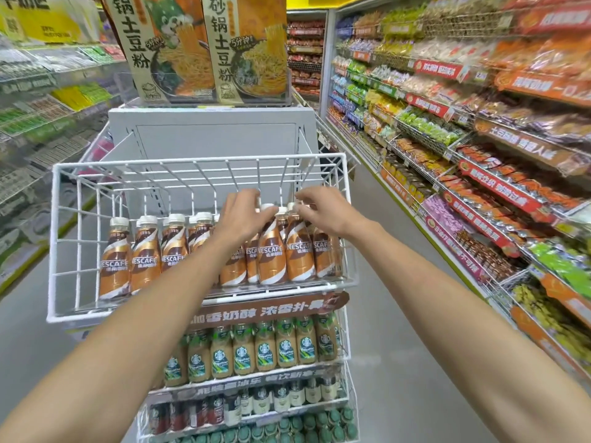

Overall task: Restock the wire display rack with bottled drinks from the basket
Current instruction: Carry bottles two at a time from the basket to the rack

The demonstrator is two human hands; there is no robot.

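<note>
Your left hand (241,215) curls its fingers (256,199) over the caps of the Nescafé bottles (271,251) in the white wire basket (64,238); whether they grip one, you cannot tell. Your right hand (323,212) pinches a neighbouring cap. The bottles stand upright along the basket's front, above the Starbucks bottles (265,350).

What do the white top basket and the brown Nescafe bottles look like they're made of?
White top basket: likely metal wire with a glossy white coating, judging by its thin rigid welded bars. Nescafe bottles: probably plastic, with shiny printed wrap labels and matte white screw caps; glass cannot be ruled out.
</note>
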